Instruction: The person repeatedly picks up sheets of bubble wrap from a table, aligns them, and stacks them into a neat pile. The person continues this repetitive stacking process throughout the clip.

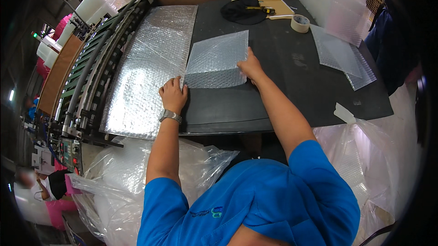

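A clear bubble wrap pouch (214, 59) lies on the dark tabletop in front of me, its lower part showing as a darker band. My right hand (251, 67) grips the pouch's right edge, thumb on top and the other fingers mostly hidden beneath. At the pouch's lower left corner rests my left hand (173, 94), its fingers laid out flat and the thumb close to that corner. Under and beside my left hand a long silvery bubble wrap sheet (146, 63) stretches along the table's left side.
Left of the table runs a machine with rollers (91, 68). Farther back lie a black cap (239, 12), a yellow tape measure (268, 10) and a tape roll (300, 23). More bubble pouches (335, 52) lie at the right. Plastic bags (123, 177) hang below. People stand at both sides.
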A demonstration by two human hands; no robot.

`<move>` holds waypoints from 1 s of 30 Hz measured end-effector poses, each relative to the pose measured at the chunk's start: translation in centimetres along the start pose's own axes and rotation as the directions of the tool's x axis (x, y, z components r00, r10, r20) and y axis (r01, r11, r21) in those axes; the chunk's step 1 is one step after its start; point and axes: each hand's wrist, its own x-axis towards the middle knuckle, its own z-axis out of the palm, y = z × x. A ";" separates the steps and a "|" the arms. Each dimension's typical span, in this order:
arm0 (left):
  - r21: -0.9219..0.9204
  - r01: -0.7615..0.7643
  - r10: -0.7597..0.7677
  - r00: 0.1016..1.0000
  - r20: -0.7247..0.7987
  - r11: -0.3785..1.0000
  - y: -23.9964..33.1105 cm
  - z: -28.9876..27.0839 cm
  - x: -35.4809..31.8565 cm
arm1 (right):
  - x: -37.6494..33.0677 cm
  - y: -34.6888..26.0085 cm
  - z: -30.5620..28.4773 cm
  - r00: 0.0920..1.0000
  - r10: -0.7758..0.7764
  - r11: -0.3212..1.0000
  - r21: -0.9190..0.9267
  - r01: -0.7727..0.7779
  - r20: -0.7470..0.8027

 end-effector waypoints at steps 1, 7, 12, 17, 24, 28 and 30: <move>-0.014 0.007 -0.007 1.000 -0.024 1.000 0.0 0.1 0.0 | 0.7 0.3 0.1 1.000 -0.018 1.000 -0.015 0.019 0.017; 0.031 -0.148 0.144 0.985 0.097 0.988 0.5 -0.8 -0.1 | 1.5 -1.7 0.1 0.993 0.033 0.999 0.010 -0.034 0.113; -0.020 -0.158 0.160 0.977 0.142 0.987 0.9 -1.4 -0.1 | 0.3 -2.2 -0.1 0.982 0.117 0.898 0.406 -0.168 0.146; -0.041 -0.167 0.171 0.976 0.131 0.985 0.9 -1.4 -0.1 | 0.3 1.1 -0.5 0.968 -0.008 0.626 0.756 -0.191 0.251; -0.030 -0.161 0.164 0.976 0.143 0.986 0.5 -1.1 -0.2 | 0.1 2.0 -0.2 0.960 -0.084 0.645 0.749 -0.153 0.268; -0.032 -0.160 0.163 0.975 0.153 0.987 0.8 -1.3 -0.2 | 0.0 2.0 -0.6 0.949 -0.115 0.654 0.742 -0.150 0.293; -0.045 -0.158 0.163 0.977 0.139 0.986 0.7 -1.2 -0.2 | 0.2 2.1 -0.6 0.947 -0.119 0.645 0.749 -0.154 0.298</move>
